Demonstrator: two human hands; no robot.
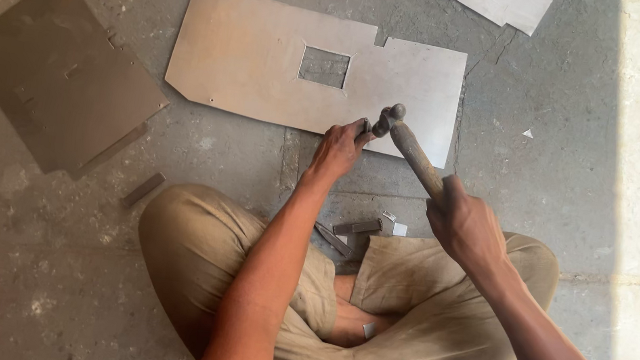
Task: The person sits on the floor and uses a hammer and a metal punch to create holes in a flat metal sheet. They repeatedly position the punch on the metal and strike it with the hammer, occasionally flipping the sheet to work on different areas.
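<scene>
Crossed legs in tan trousers (401,312) are being seen at the bottom of the frame, with small metal offcuts (355,229) lying just beyond them. At centre right, a hammer (413,151) is being gripped by the clenched right hand (465,222). A small punch (364,128) is being pinched by the left hand (337,150) against the cut-out metal sheet (253,58). Darker sheets (63,83) are lying upper left.

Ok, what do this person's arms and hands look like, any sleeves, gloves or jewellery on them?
Both forearms are bare right to the bottom edge of the picture, with no sleeve in view. The left hand and right hand wear no gloves, and no watch, bracelet or ring can be made out. The only clothing visible is loose khaki trousers, dusty and creased, over crossed legs.
</scene>
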